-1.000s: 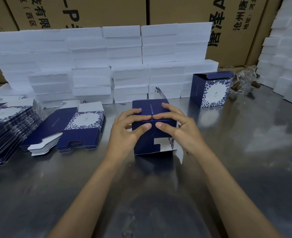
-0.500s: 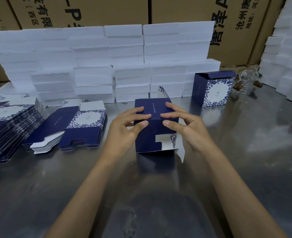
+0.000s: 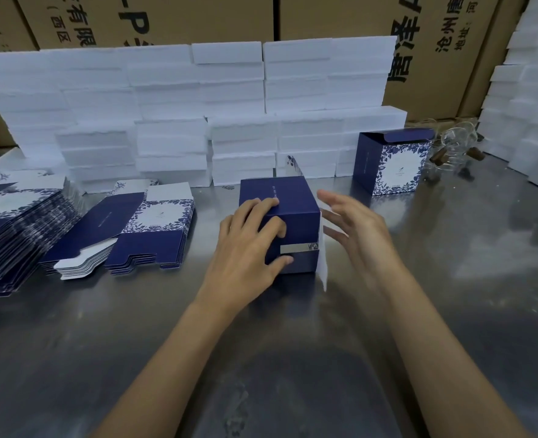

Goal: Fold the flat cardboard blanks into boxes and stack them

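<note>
Releasing: head view shows the right hand [image 3: 353,229] has come off the box [image 3: 288,210], fingers now spread, just beside its loose white flap [image 3: 323,260]. Near flaps look closed, so that end seems finished. Left hand [image 3: 248,248] grips the box's left corner. Box stands mid-table [image 3: 71,343]; flat blanks [image 3: 147,229] lie left.

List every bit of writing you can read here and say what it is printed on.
"有限" and "-P", cut off: brown carton behind the white foam blocks.
"唐泽", "沧州" and a partial "A": brown carton on the right; its smaller characters are too blurred to read.
Fine line of print on the blue box under the left hand: too small.
Logo on the finished box: unreadable.
</note>
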